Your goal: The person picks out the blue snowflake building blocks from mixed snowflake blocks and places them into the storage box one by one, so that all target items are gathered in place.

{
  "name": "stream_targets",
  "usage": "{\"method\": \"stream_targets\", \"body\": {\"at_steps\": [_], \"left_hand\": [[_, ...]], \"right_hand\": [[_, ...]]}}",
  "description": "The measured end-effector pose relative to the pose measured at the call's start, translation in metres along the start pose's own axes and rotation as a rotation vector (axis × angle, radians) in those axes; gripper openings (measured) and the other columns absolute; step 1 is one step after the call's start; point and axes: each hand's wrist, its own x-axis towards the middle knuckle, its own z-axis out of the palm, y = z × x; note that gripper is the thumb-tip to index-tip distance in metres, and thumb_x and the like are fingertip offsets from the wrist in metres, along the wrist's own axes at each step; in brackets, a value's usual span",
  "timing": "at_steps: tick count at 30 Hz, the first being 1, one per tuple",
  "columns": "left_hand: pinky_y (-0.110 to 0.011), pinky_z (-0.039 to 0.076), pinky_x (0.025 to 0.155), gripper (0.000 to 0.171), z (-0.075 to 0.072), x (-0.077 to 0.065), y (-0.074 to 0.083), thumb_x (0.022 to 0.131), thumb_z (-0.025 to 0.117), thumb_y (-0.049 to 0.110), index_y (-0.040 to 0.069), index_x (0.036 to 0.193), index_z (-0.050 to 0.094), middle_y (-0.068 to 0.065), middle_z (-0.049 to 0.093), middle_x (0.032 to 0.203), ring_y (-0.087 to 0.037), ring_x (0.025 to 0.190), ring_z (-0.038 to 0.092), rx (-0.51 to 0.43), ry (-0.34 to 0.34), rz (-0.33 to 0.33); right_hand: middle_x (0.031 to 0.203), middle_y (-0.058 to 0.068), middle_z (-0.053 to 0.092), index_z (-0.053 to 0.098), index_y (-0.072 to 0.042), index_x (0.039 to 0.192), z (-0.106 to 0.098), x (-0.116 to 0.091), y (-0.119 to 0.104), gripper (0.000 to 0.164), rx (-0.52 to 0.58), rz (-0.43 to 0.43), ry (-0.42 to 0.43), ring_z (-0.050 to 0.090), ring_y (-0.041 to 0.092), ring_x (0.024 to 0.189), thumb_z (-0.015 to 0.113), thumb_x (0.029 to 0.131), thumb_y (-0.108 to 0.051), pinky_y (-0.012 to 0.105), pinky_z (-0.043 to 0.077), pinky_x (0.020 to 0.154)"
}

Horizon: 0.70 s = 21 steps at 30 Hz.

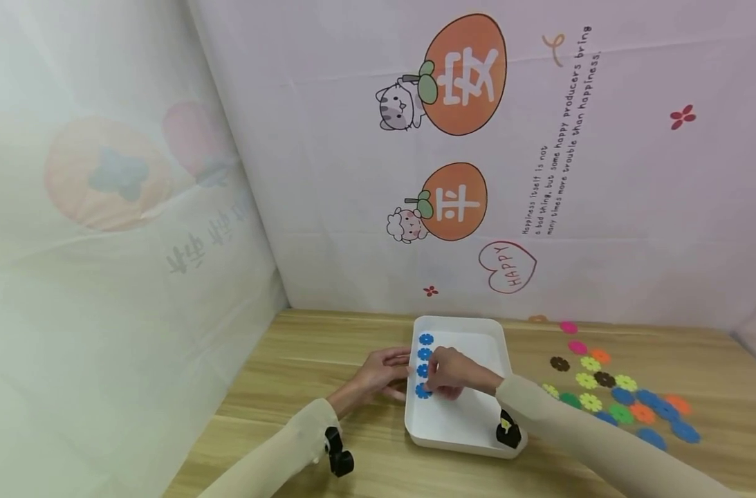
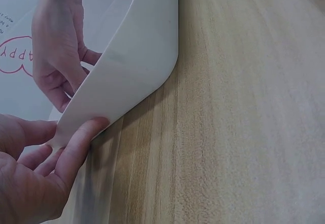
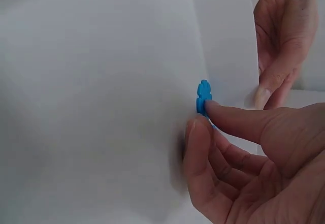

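A white tray (image 1: 458, 422) lies on the wooden table, with several blue snowflake discs (image 1: 426, 339) in a column along its left inner side. My right hand (image 1: 449, 371) is inside the tray at the lower end of that column. Between its thumb and index finger it pinches a blue snowflake disc (image 3: 204, 93), tilted close to the tray wall in the right wrist view. Outside, at the tray's left side, my left hand (image 1: 380, 372) touches the wall with mostly straight fingers, and the left wrist view shows its fingertips (image 2: 99, 124) on the outer surface.
Loose snowflake discs in several colours, such as yellow (image 1: 591, 402), brown (image 1: 559, 364) and blue (image 1: 685, 431), are scattered right of the tray. A black wrist device (image 1: 508, 432) overlaps the tray's lower right corner. A printed cloth (image 1: 340, 277) hangs behind the table.
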Motion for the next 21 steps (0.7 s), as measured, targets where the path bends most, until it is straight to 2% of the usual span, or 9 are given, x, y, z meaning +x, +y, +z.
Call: {"method": "stream_targets", "body": {"at_steps": [11, 21], "left_hand": [[-0.041, 0.069, 0.070, 0.052, 0.001, -0.001, 0.001, 0.102, 0.064, 0.002, 0.000, 0.152, 0.050, -0.026, 0.057, 0.149, -0.041, 0.124, 0.066, 0.018, 0.000, -0.006], [-0.042, 0.069, 0.070, 0.051, 0.002, 0.002, 0.000, 0.103, 0.064, 0.005, 0.001, 0.152, 0.052, -0.024, 0.059, 0.147, -0.039, 0.122, 0.068, 0.025, 0.000, -0.013]], "right_hand": [[0.072, 0.006, 0.066, 0.065, -0.007, 0.085, -0.001, 0.000, 0.001, 0.019, -0.015, -0.030, -0.001, 0.061, 0.016, 0.059, 0.083, 0.091, -0.013, 0.028, 0.065, 0.055], [0.079, 0.007, 0.069, 0.070, -0.007, 0.091, -0.022, 0.003, 0.005, 0.012, 0.032, -0.053, -0.050, 0.066, 0.019, 0.066, 0.076, 0.097, -0.015, 0.030, 0.066, 0.058]]}}
